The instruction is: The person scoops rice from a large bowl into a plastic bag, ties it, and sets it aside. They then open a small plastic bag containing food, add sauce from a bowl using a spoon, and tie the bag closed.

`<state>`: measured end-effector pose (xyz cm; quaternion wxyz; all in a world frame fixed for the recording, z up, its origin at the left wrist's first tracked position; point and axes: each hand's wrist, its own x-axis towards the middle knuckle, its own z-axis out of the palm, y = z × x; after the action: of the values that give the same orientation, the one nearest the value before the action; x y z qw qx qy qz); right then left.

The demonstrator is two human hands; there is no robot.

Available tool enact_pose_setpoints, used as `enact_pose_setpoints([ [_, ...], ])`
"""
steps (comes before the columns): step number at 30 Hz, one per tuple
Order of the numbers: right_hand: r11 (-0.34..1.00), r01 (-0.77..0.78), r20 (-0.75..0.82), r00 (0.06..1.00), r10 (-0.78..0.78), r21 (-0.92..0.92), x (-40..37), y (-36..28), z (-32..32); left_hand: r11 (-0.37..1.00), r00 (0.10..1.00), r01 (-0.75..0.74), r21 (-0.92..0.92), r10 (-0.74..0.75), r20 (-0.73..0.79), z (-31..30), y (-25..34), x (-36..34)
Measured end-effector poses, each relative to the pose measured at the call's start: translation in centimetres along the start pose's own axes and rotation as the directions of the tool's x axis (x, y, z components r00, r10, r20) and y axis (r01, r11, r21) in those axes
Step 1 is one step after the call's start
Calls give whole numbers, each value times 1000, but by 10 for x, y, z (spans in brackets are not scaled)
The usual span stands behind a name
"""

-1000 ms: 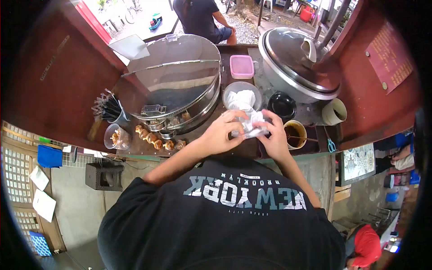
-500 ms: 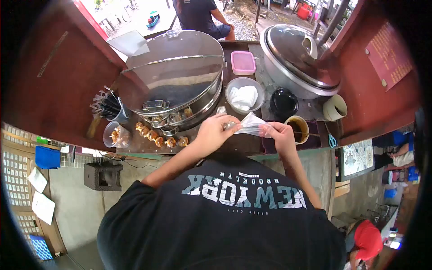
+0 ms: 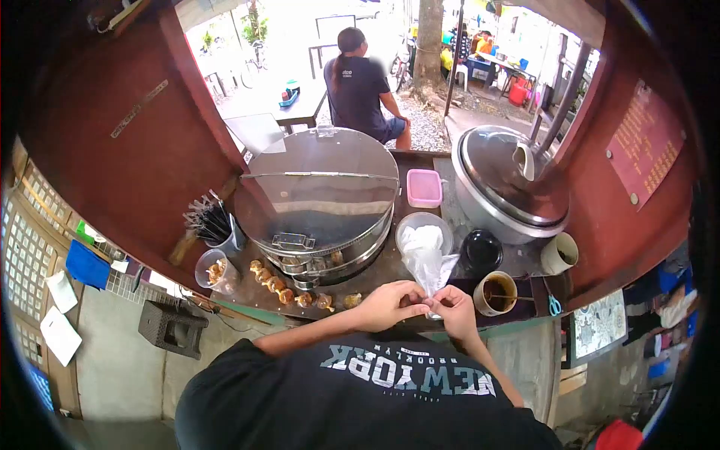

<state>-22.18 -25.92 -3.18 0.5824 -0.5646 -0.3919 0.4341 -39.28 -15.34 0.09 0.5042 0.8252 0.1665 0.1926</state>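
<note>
A clear plastic bag (image 3: 433, 271) is pinched between both hands at the counter's near edge, its wider part fanned out beyond the fingers. My left hand (image 3: 391, 305) closes on one side of its gathered end. Fingertips of my right hand (image 3: 454, 309) pinch the other side, almost touching the left ones. Just behind the bag stands a round translucent tub (image 3: 409, 225) with white plastic (image 3: 426, 238) in it. To the left of my left hand lie several small wrapped brown food pieces (image 3: 286, 295). A cup of dark sauce (image 3: 496, 294) with a stick in it is right of my right hand.
A large round steamer (image 3: 322, 202) with a hinged lid fills the left-centre. A lidded pot (image 3: 502, 187), black bowl (image 3: 482, 250), pink-lidded box (image 3: 424, 188) and blue scissors (image 3: 554, 304) are rightward. Left are a cup of skewers (image 3: 216, 225) and a tub of food (image 3: 217, 271). A person (image 3: 358, 94) sits beyond.
Both hands have come closer together on the bag, which was stretched sideways between them and now points away from me. The head view has tilted up, showing more beyond the counter.
</note>
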Motion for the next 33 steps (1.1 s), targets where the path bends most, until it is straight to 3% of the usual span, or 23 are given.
enact_pose_setpoints([
  [2,991,10,-6,1000,-9,134,1,4,8,990,994,99,-104,-102,-24,3,-1,2],
  [4,993,25,-8,1000,-24,116,0,10,9,964,980,194,-182,-200,-14,6,-6,2],
  [8,988,46,-20,999,-44,145,-1,18,10,956,988,141,-257,-154,-31,14,-22,1],
  [9,991,19,-16,1000,-17,132,0,19,11,895,968,240,-376,-249,27,13,-17,1],
  [11,994,-43,-16,999,45,102,-1,21,7,889,963,264,-374,-267,45,18,-22,0],
  [14,989,147,-32,989,-146,2,4,43,5,914,970,242,-325,-240,48,20,-22,-2],
  [17,988,60,-47,997,-67,-144,-1,34,7,910,935,353,-219,-351,50,13,-7,2],
  [18,940,149,-43,984,-170,-305,-1,31,9,889,930,365,-278,-363,61,11,-9,6],
  [20,979,76,-55,995,-88,-187,-1,34,10,820,909,407,-402,-407,91,16,-21,1],
  [21,986,60,-24,998,-64,-158,-2,31,10,873,944,310,-375,-329,16,19,-27,0],
  [24,996,8,25,1000,-6,-92,-6,17,8,923,953,293,-248,-303,-4,16,-30,0],
  [27,999,-23,-5,1000,22,-31,-8,19,6,856,925,361,-371,-379,25,12,-23,0],
  [28,1000,-9,-12,1000,9,14,-7,21,6,870,924,370,-324,-381,31,12,-25,0],
  [30,997,-12,-53,998,16,73,-5,22,4,778,920,364,-511,-386,68,18,-38,0],
  [33,988,-54,-98,993,68,147,-6,26,2,537,968,112,-836,-248,-29,27,-44,-1],
])
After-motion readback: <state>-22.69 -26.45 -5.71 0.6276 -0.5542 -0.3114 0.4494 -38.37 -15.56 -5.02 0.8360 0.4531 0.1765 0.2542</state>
